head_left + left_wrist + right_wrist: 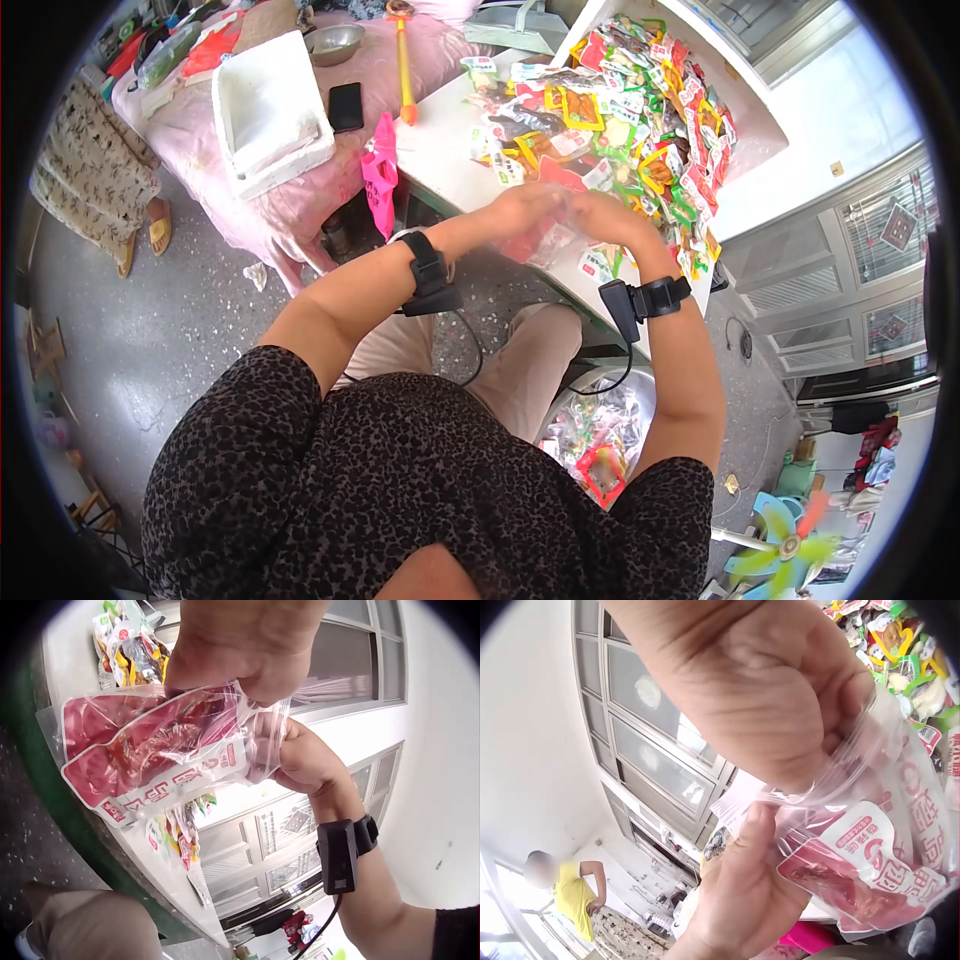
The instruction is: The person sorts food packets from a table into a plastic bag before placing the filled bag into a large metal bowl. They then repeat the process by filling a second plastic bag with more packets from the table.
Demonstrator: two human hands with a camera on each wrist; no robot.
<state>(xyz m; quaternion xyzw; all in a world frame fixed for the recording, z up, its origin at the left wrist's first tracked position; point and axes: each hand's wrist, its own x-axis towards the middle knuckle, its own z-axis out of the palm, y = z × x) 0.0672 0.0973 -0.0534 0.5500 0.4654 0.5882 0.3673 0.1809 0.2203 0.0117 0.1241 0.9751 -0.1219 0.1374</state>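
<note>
A clear zip bag (535,243) holding red-and-white packets (161,750) hangs between both hands at the table's near edge. My left hand (522,208) grips one side of its top; in the right wrist view the left thumb (751,836) lies against the zip strip. My right hand (608,218) holds the other side of the bag's mouth, its fingers curled at the plastic and partly hidden in the right wrist view. Beyond the hands, a large pile of colourful small packets (650,110) covers much of the white table (440,150).
Below the table stands a round tub (648,385) of more packets. To the left, a pink-covered surface (185,130) bears a white foam box (270,110), a black phone (346,107) and a metal bowl (335,42). A person in yellow (574,900) stands nearby.
</note>
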